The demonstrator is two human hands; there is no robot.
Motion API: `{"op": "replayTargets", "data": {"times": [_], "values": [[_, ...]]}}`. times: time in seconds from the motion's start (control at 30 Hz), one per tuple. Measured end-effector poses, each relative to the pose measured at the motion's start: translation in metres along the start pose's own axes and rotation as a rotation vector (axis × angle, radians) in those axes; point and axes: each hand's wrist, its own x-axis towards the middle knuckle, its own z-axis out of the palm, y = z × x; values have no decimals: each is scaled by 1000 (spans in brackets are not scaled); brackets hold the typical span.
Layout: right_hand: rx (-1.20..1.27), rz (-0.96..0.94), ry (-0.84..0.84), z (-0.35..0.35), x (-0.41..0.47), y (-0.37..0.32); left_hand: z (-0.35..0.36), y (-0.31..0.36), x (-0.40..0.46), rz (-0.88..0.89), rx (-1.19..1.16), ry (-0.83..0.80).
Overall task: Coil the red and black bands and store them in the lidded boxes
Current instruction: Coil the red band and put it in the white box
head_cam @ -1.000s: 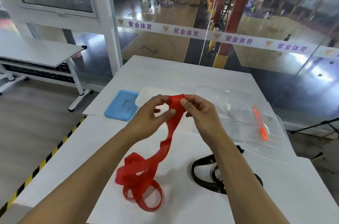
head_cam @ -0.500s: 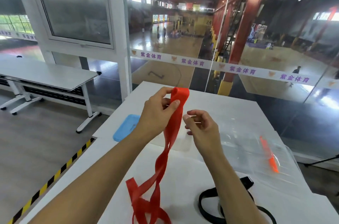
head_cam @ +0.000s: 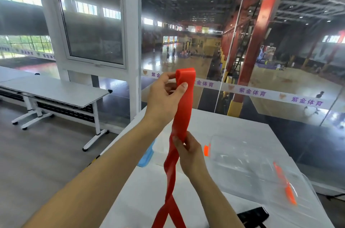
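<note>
Tabletop (head_cam: 233, 130), white, lies under both hands. Clear lidded box (head_cam: 248, 168) with orange clasps sits just right of the lower grip. Red band (head_cam: 182, 115) hangs doubled: left hand (head_cam: 164, 97) pinches its folded top, right hand (head_cam: 190, 153) pinches it lower down, the tails crossing below. Black band (head_cam: 253, 214) lies beneath the right forearm.
</note>
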Motion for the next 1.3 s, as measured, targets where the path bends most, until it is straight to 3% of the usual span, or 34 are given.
{"op": "replayTargets", "data": {"times": [0.17,0.4,0.63,0.7,0.8,0.9,1.0,1.1,1.3], "values": [[323,78,-48,-14,-1,-25,-9,10,18,-8,-162,-14],[123,-91,-114,-35,16,-73,-14,42,40,61,-263,27],[428,-55,-465,-54,19,-108,-17,69,52,102,-366,52],[330,-63,-532,-50,15,-109,-15,71,52,108,-371,72],[70,-76,-425,-35,8,-97,-11,69,51,115,-334,109],[36,-90,-304,-17,2,-64,-6,63,48,99,-321,120],[158,-42,-217,-8,-7,-37,-3,55,45,87,-274,93],[347,25,-269,-8,-16,-30,-3,51,43,67,-258,87],[466,122,-358,-10,-10,-41,-6,60,40,-13,-391,61]]}}
